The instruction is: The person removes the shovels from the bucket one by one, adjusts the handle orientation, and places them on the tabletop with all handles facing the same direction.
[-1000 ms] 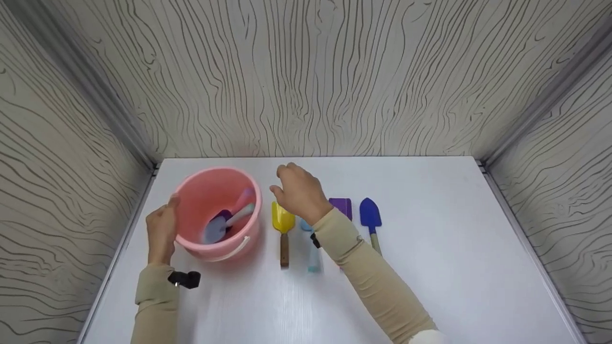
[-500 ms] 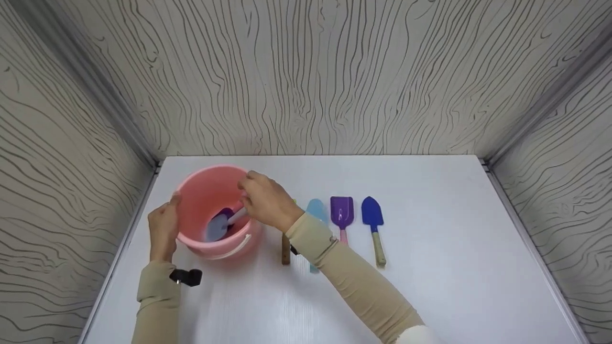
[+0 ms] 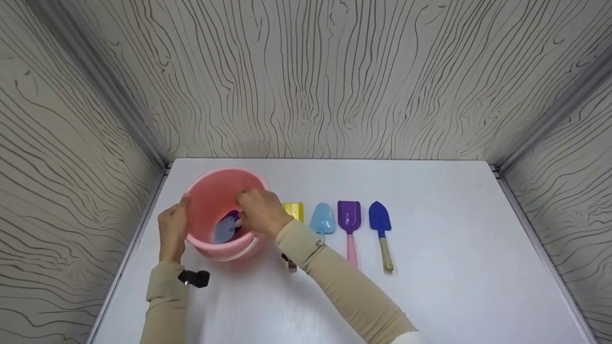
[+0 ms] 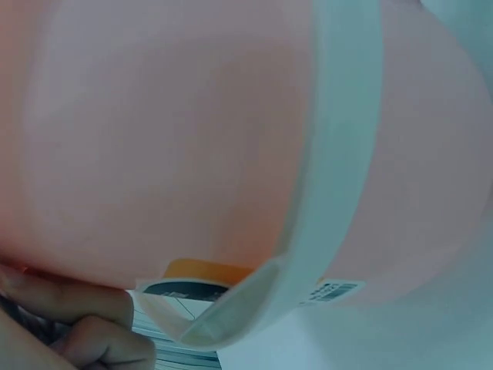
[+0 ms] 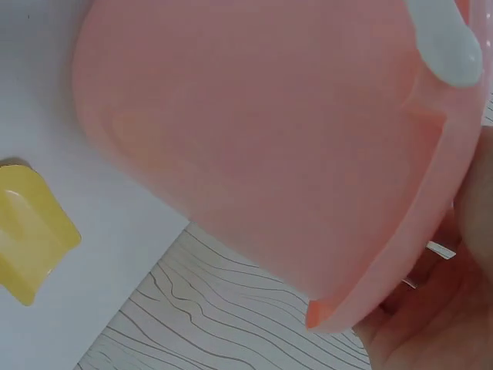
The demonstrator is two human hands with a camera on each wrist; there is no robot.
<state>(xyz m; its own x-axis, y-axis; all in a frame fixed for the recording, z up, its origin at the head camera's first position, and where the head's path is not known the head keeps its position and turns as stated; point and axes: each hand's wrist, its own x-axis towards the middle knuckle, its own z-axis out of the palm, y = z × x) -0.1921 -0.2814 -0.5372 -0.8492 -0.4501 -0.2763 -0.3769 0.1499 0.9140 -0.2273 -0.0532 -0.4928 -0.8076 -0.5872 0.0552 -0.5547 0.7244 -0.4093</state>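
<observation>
A pink bucket (image 3: 205, 179) stands at the table's left. My left hand (image 3: 172, 229) grips its left wall, thumb at the rim; its curled fingers (image 4: 77, 327) show below the bucket (image 4: 192, 154) in the left wrist view. My right hand (image 3: 258, 212) reaches down into the bucket, fingers curled at the white handle of a pale lavender shovel (image 3: 224, 230) lying inside. A darker purple piece lies under that shovel. The right wrist view shows the bucket's outer wall (image 5: 269, 154) close up, with my palm at the lower right.
On the white table (image 3: 454, 239), right of the bucket, a row of toy shovels lies: yellow (image 3: 292, 210), light blue (image 3: 322, 220), purple (image 3: 349, 215), dark blue (image 3: 379, 217). The bucket's white bail (image 3: 239, 251) hangs at the front. Patterned walls close three sides.
My right hand moved left from above the yellow shovel and went down into the bucket. My left hand stayed on the bucket's side.
</observation>
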